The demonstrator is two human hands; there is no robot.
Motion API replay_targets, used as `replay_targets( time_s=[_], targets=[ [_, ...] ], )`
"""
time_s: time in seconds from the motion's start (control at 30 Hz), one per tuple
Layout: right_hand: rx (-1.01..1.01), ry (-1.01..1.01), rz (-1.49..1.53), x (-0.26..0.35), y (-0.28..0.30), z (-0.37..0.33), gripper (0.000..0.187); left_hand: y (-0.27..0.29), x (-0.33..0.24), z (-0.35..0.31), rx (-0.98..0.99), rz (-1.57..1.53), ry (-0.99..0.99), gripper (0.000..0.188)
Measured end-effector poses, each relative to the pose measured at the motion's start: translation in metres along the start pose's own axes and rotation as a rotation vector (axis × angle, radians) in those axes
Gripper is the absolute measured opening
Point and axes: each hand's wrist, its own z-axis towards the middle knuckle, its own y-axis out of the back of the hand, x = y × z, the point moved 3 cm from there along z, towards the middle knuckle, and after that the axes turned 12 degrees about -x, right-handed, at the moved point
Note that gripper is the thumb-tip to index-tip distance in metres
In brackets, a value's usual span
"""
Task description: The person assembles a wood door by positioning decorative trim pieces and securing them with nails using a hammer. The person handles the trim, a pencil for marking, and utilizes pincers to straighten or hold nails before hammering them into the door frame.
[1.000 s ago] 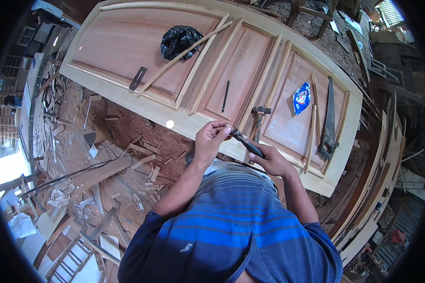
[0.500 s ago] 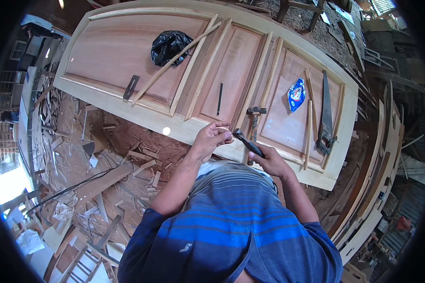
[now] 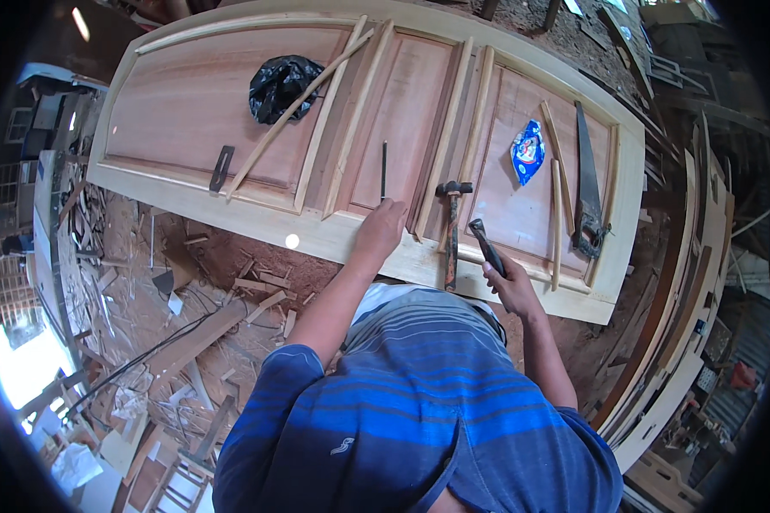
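The view looks down from the wearer's head, through the left of two fisheye cameras worn side by side. The shirt [image 3: 402, 385] fills the lower middle, nearest the lens. Farther out, the left hand [image 3: 382, 227] lies near the centre, the right hand [image 3: 515, 289] right of it. The door [image 3: 188, 85] spans the upper half, slanting, inside a dark round rim.

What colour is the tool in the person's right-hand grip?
The tool looks black, or very dark; the head view shows it best.
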Motion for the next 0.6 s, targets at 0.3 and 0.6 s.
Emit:
replay_targets(
  time_s=[0.3,0.6],
  targets=[
    [0.001,-0.022,0.023,0.001,-0.003,-0.007,0.061,-0.019,0.008,0.013,0.037,0.102,-0.114,0.014],
    [0.100,0.143,0.030,0.041,-0.009,-0.007,0.060,0.009,-0.024,0.034,0.004,-0.050,0.306,0.013]
  ],
)
